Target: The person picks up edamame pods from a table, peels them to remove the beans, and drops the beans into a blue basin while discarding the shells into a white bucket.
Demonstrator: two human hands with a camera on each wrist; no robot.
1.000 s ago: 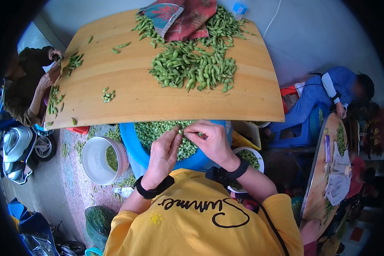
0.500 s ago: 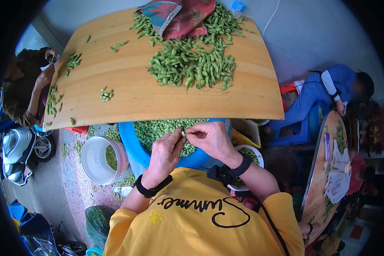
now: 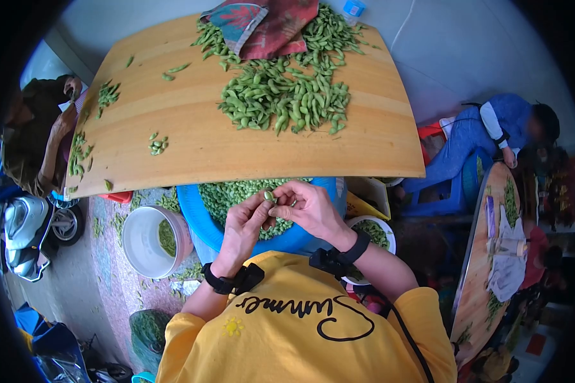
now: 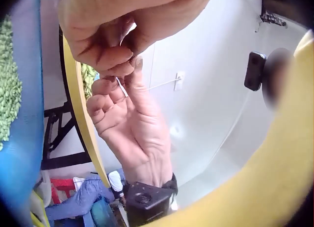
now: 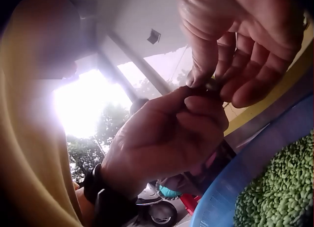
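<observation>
Both hands meet over a blue basin [image 3: 201, 220] filled with shelled green beans [image 3: 227, 196]. My left hand [image 3: 248, 220] and right hand [image 3: 303, 207] pinch one small green pod [image 3: 269, 196] between their fingertips. In the right wrist view the pod [image 5: 212, 84] is a dark sliver between thumb and fingers, above the basin [image 5: 255, 173]. The left wrist view shows the fingertips of the two hands pressed together [image 4: 122, 70]. A large heap of unshelled pods [image 3: 287, 89] lies on the wooden table [image 3: 191, 147] beyond the basin.
A red patterned cloth [image 3: 268, 25] lies on the pods at the table's far edge. A white bucket [image 3: 148, 239] stands on the floor at left, a small bowl of beans [image 3: 377, 233] at right. A person [image 3: 38, 140] sits at the table's left end, another in blue [image 3: 492, 137] at right.
Both hands rose slightly and drew closer together over the basin, the pod turned up between the fingertips. The table and heap look the same.
</observation>
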